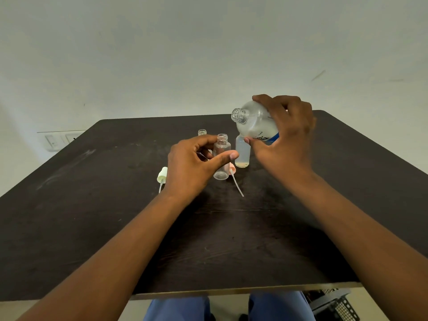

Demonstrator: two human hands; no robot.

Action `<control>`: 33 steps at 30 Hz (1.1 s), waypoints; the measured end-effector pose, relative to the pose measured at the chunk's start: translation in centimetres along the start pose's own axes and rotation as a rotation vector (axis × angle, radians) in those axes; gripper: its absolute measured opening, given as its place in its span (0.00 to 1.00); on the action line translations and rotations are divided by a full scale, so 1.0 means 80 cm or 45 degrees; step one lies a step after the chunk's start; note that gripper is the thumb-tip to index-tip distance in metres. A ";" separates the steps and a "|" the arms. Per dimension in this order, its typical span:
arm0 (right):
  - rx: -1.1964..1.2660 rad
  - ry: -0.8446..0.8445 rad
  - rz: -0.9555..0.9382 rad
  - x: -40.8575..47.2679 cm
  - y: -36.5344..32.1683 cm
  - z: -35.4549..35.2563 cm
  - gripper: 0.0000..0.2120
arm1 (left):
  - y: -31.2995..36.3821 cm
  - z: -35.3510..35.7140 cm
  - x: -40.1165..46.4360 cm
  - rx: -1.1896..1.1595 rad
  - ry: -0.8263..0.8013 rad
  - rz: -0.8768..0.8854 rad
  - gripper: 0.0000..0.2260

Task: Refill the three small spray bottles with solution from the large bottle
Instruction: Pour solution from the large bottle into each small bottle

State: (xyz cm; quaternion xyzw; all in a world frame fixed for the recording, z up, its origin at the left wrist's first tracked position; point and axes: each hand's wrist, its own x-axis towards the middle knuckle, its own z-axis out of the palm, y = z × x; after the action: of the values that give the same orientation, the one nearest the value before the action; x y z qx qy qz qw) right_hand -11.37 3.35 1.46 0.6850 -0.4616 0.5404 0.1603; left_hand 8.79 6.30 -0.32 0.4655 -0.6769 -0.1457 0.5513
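My right hand (284,133) grips the large clear bottle (253,121) with a blue label, tilted so its open neck points left, above the table. My left hand (196,163) holds a small clear bottle (221,158) upright between thumb and fingers; its neck is open. Just to its right stands a second small bottle (242,154), frosted, with a little liquid at the bottom. The open neck of a third small bottle (202,132) shows behind my left hand.
On the dark table (92,216) a pale green spray cap with tube (162,176) lies left of my left hand. A pink spray cap with tube (233,173) lies beside the held small bottle. A wall rises behind the table.
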 end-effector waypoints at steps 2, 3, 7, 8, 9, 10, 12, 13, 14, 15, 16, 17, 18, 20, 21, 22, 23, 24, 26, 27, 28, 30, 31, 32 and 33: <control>-0.008 -0.001 -0.009 0.001 0.001 0.000 0.35 | 0.001 0.001 0.000 0.006 -0.006 0.023 0.16; -0.012 -0.002 -0.012 0.001 0.002 0.001 0.35 | 0.001 0.002 0.000 0.006 -0.010 0.032 0.16; -0.022 0.009 -0.037 0.001 0.002 0.001 0.34 | -0.002 0.003 0.000 0.030 -0.015 0.055 0.15; -0.023 0.012 -0.045 0.001 0.002 0.000 0.34 | -0.003 0.003 0.000 0.041 -0.017 0.060 0.16; -0.023 0.016 -0.050 0.001 0.001 0.000 0.33 | -0.003 0.003 0.000 0.048 -0.023 0.065 0.17; -0.023 0.024 -0.054 0.001 0.001 0.000 0.33 | -0.003 0.004 0.000 0.054 -0.031 0.068 0.17; -0.035 0.042 -0.066 0.001 0.000 -0.001 0.33 | -0.002 0.004 -0.001 0.061 -0.047 0.074 0.16; -0.043 0.048 -0.071 0.002 0.000 -0.001 0.34 | -0.002 0.004 -0.001 0.061 -0.056 0.079 0.15; -0.048 0.052 -0.077 0.002 -0.001 -0.001 0.34 | -0.001 0.004 -0.002 0.060 -0.065 0.082 0.15; -0.050 0.056 -0.082 0.001 -0.001 -0.001 0.34 | -0.001 0.004 -0.002 0.057 -0.073 0.083 0.14; -0.052 0.059 -0.089 0.001 -0.001 -0.001 0.34 | -0.001 0.004 -0.003 0.054 -0.078 0.082 0.14; -0.054 0.061 -0.096 0.001 -0.001 -0.001 0.34 | -0.001 0.004 -0.003 0.051 -0.080 0.082 0.13; -0.057 0.060 -0.101 0.001 -0.001 -0.001 0.34 | -0.001 0.004 -0.004 0.046 -0.081 0.082 0.13; -0.062 0.057 -0.109 0.001 -0.001 -0.001 0.34 | -0.001 0.005 -0.004 0.037 -0.081 0.082 0.13; -0.065 0.056 -0.113 0.001 -0.001 0.000 0.35 | -0.001 0.005 -0.004 0.036 -0.079 0.086 0.13; -0.068 0.056 -0.116 0.002 -0.001 0.000 0.35 | 0.000 0.004 -0.004 0.038 -0.079 0.088 0.12; -0.071 0.057 -0.121 0.002 -0.001 0.000 0.35 | -0.001 0.004 -0.004 0.041 -0.080 0.090 0.12; -0.074 0.057 -0.125 0.002 -0.001 0.001 0.35 | -0.001 0.004 -0.004 0.041 -0.083 0.090 0.13; -0.077 0.053 -0.131 0.002 -0.001 0.000 0.34 | -0.001 0.004 -0.004 0.038 -0.088 0.089 0.14; -0.077 0.049 -0.133 0.002 -0.001 0.000 0.34 | -0.002 0.004 -0.004 0.038 -0.087 0.089 0.15; -0.077 0.044 -0.132 0.002 -0.002 0.000 0.34 | -0.002 0.004 -0.004 0.042 -0.088 0.089 0.15; -0.078 0.034 -0.132 0.002 -0.002 -0.001 0.35 | -0.002 0.004 -0.003 0.051 -0.096 0.097 0.15; -0.079 0.031 -0.131 0.003 -0.002 -0.001 0.35 | -0.002 0.004 -0.003 0.052 -0.099 0.103 0.15; -0.081 0.029 -0.129 0.003 -0.002 -0.002 0.35 | -0.002 0.005 -0.003 0.054 -0.098 0.107 0.15; -0.081 0.027 -0.125 0.003 -0.002 -0.002 0.35 | -0.002 0.005 -0.003 0.056 -0.093 0.108 0.14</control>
State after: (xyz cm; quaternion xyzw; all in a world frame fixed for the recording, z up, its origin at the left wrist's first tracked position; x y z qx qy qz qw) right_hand -11.33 3.44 1.78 0.6955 -0.4428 0.5241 0.2132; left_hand 8.52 6.31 -0.73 0.4427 -0.7189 -0.1241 0.5213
